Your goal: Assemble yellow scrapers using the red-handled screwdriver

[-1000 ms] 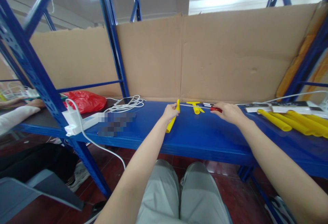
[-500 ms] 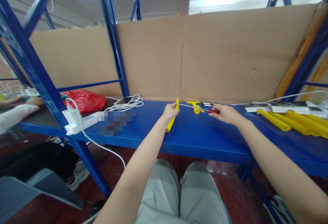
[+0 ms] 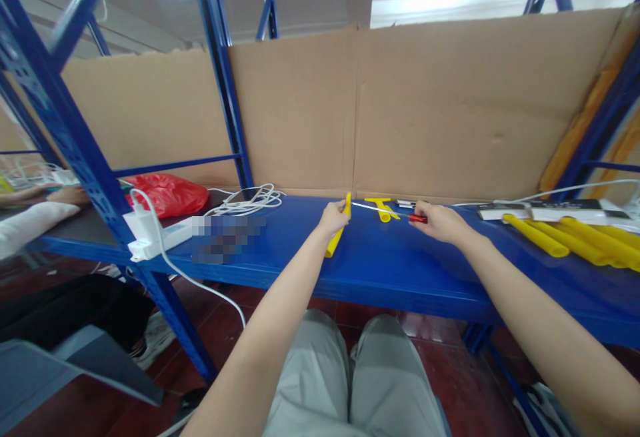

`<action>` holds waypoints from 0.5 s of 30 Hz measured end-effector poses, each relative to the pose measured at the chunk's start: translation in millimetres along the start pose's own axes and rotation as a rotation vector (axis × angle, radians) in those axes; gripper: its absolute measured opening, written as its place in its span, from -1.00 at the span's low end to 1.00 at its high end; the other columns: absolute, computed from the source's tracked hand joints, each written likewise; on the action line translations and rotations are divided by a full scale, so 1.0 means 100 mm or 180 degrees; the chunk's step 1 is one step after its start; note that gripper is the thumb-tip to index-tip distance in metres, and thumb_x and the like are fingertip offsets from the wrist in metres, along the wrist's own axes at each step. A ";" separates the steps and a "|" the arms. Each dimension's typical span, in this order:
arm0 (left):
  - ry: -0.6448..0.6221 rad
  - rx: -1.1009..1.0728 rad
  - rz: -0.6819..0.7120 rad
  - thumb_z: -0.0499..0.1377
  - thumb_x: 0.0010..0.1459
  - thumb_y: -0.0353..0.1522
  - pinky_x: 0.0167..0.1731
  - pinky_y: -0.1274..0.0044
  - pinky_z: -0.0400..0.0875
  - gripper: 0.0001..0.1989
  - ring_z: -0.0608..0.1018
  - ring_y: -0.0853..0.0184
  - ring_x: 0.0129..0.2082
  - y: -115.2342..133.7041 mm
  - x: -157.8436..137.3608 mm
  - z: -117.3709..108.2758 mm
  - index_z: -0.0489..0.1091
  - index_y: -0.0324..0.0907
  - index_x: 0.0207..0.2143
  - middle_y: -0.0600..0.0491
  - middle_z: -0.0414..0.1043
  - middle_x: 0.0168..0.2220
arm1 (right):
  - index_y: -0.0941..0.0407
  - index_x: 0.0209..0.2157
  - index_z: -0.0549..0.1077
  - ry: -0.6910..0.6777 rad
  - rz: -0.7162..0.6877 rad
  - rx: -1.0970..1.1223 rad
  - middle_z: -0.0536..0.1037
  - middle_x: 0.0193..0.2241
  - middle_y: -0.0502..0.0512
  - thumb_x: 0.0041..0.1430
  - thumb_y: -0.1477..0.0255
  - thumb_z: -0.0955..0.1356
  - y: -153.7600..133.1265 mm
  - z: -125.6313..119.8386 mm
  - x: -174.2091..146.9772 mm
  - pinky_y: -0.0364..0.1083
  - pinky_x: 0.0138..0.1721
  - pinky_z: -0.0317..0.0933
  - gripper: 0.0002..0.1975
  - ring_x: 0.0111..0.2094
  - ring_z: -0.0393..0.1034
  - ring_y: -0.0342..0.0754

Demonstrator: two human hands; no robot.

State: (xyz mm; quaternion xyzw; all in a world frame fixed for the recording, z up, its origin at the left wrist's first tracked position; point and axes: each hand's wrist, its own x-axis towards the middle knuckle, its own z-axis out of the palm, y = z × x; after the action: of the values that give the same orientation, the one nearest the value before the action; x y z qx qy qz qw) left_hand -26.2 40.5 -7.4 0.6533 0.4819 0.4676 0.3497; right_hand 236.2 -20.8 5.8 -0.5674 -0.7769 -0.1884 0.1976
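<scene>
L grip (image 3: 332, 219): fingers closed round yellow piece (image 3: 333, 246), held tilted above/at front half of surface (image 3: 385, 267); contact w/ surface can't be told. R grip (image 3: 445, 222): fingers closed on red-handled tool (image 3: 418, 219), thin shaft running L to upper end of yellow piece.

Chg: vs 1.0 s ago, R grip is slightly lower & more bunched on handle, less of it showing; shaft now slopes down more toward R. Vs 0.5 s ago: approx. same. L grip & yellow piece approx. unmoved. Judgement: small regrip or turn at handle, work spot unchanged, the two still joined up as one job.

Near: yellow T-shaped part (image 3: 384, 213) on surface, behind shaft; touching or not n/c. Farther R: row of yellow tubes (image 3: 537, 235), by flat boxes (image 3: 555, 210).

Hidden/unclear: tool tip at yellow piece too small to read (in, on or beside?); most of handle under R fingers; L fingers cover mid. of yellow piece; tubes cut off at R edge; pixelated patch (image 3: 227, 240) on L, contents n/k.
</scene>
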 end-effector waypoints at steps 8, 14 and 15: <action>-0.0033 0.0023 0.0031 0.15 -0.11 -0.71 -0.36 0.62 0.40 -0.47 0.55 0.40 -0.42 -0.03 0.02 -0.01 0.50 -0.30 -0.04 -0.03 0.59 -0.23 | 0.01 -0.26 0.50 0.0037 0.0028 -0.0136 0.63 -0.28 0.10 0.19 0.22 0.25 0.01 -0.05 -0.03 -0.09 -0.40 0.17 -0.75 -0.28 0.49 0.06; -0.0054 0.0012 -0.0024 0.11 -0.11 -0.72 -0.49 0.69 0.33 -0.48 0.47 0.49 -0.55 -0.02 0.03 -0.03 0.49 -0.35 -0.05 -0.02 0.58 -0.32 | 0.07 -0.15 0.41 -0.0073 0.0221 -0.0184 0.60 -0.35 0.14 0.15 0.23 0.29 -0.06 0.01 -0.01 -0.09 -0.46 0.13 -0.72 -0.37 0.47 0.06; -0.0054 0.0018 -0.0013 0.11 -0.10 -0.72 -0.49 0.68 0.32 -0.48 0.46 0.50 -0.56 -0.02 0.02 -0.03 0.49 -0.35 -0.05 -0.02 0.58 -0.31 | 0.07 -0.17 0.40 -0.0086 0.0269 -0.0176 0.60 -0.37 0.14 0.15 0.24 0.29 -0.06 0.02 -0.01 -0.10 -0.47 0.11 -0.73 -0.39 0.47 0.06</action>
State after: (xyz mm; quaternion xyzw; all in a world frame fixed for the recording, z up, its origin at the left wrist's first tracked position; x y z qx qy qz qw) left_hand -29.3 43.4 -7.5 0.6573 0.4816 0.4600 0.3529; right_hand 230.4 -22.2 3.7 -0.6074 -0.7493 -0.1937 0.1792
